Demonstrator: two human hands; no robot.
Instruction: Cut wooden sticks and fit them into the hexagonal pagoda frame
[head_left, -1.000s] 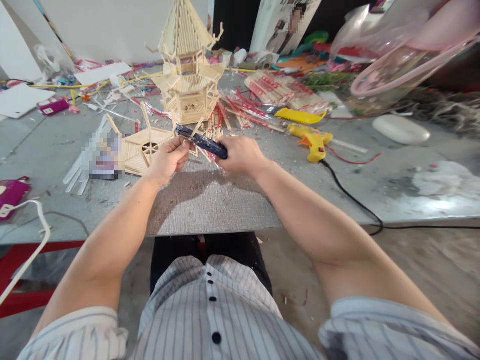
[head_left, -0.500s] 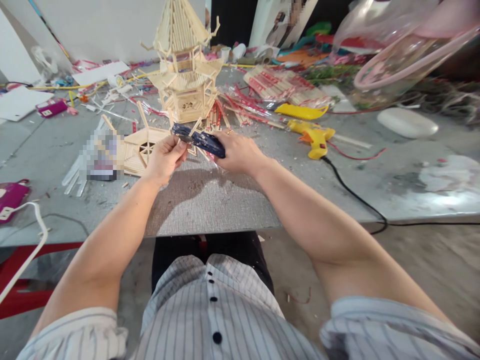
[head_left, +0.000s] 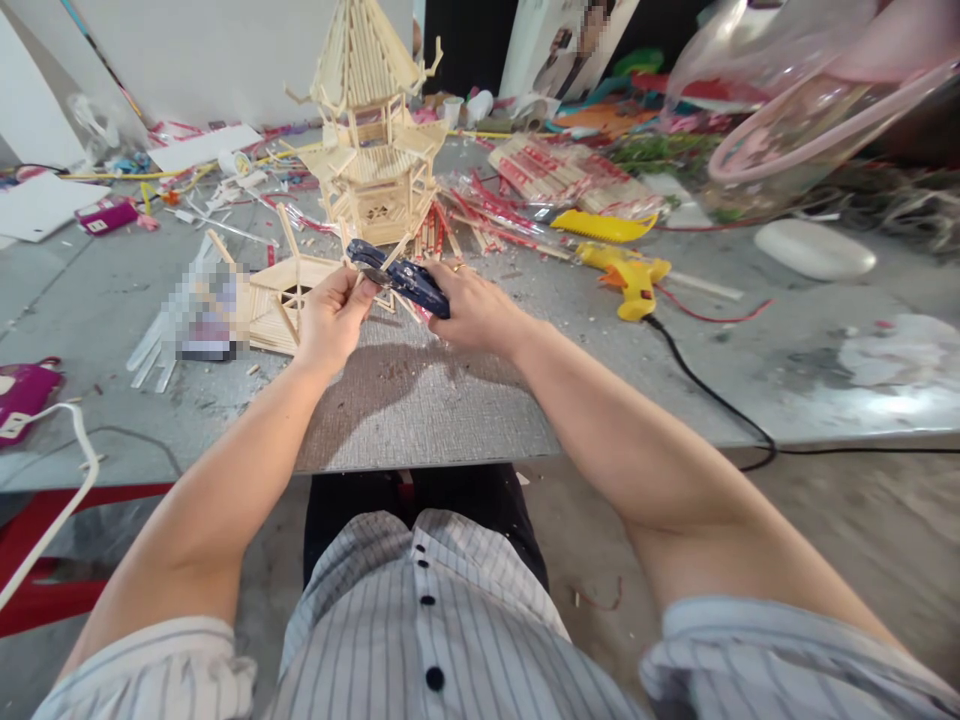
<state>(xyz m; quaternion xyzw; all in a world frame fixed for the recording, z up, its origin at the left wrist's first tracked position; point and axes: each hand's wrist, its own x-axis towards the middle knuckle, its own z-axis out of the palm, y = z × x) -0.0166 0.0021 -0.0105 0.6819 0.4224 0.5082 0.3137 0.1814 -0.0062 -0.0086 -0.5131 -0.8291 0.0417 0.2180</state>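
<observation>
My right hand [head_left: 472,308] grips dark blue cutting pliers [head_left: 401,276] over the grey textured mat [head_left: 420,400]. My left hand [head_left: 330,318] is pinched at the pliers' jaws, holding a thin wooden stick there that I can barely make out. Just beyond my hands stands a tall pagoda model of wooden sticks [head_left: 371,130]. A flat hexagonal stick section [head_left: 289,290] lies to its left, close to my left hand.
A yellow glue gun [head_left: 630,278] with a black cord [head_left: 712,395] lies to the right. Packs of sticks in red-trimmed wrappers [head_left: 555,175] and a yellow tool [head_left: 604,226] lie behind. A pink-rimmed clear bowl [head_left: 795,110] hangs at upper right. A white cable [head_left: 67,480] is at left.
Both hands have stayed together at the pliers, shifting slightly; the pliers' jaws now look a little more apart. The view moved a little.
</observation>
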